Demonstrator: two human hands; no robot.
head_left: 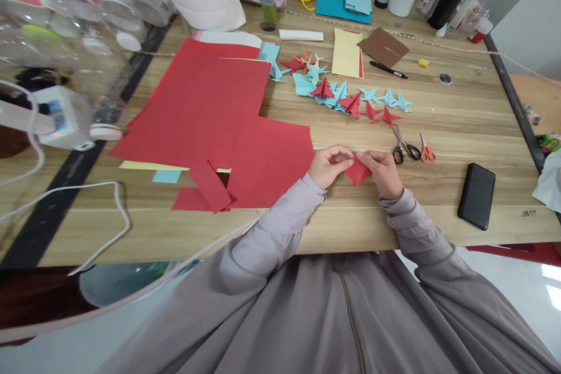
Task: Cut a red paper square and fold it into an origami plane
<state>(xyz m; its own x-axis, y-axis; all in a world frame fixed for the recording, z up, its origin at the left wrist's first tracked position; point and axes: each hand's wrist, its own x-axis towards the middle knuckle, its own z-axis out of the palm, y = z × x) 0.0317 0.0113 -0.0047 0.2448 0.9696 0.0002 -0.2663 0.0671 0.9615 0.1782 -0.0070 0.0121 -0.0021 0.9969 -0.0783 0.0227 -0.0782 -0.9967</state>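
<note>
Both my hands pinch a small piece of folded red paper (358, 173) above the table near its front edge. My left hand (329, 165) grips its upper left corner between thumb and fingertips. On the other side, my right hand (383, 172) holds the upper right edge, and a point of the paper hangs downward between them. Large red sheets (205, 105) lie to the left, close to my left hand. Beyond my hands sit several folded paper figures in red and blue, among them a red one (350, 104) and a light blue one (369, 94).
Black-handled scissors (407, 149) and small orange scissors (427, 151) lie right of my hands, with a black phone (477, 196) further right. Red strips (209, 186) rest at front left. A black pen (388, 69) and yellow paper (346, 54) lie behind. Plastic bottles (100, 58) crowd the left.
</note>
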